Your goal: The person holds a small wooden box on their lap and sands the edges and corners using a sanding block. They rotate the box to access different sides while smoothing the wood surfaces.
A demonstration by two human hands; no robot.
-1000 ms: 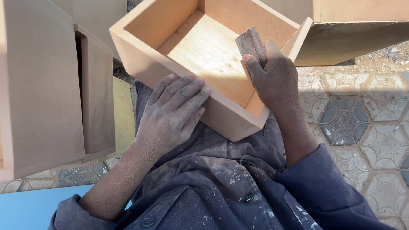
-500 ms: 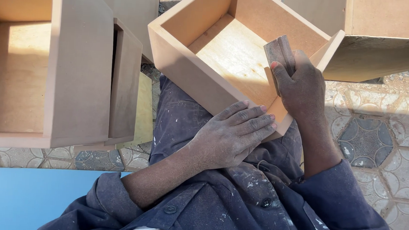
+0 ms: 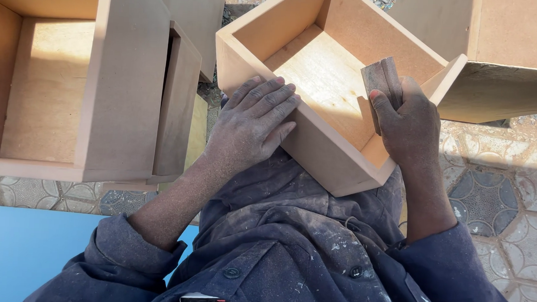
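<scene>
Bracing the open tan fibreboard box [image 3: 320,104] flat-palmed, the left hand [image 3: 248,128] steadied it; the right hand [image 3: 407,124] held its grip tight around a small brown sanding block [image 3: 382,83].

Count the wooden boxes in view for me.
4: one box on the lap under both hands, one open box far left, a narrow one beside it, one upper right. More may lie outside the view.

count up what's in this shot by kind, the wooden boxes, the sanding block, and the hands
Open wooden boxes: 3, the one on the lap, a larger one at left, one at top right
Sanding block: 1, in the right hand
Hands: 2, with the left hand flat on the lap box
Total: 6
</scene>
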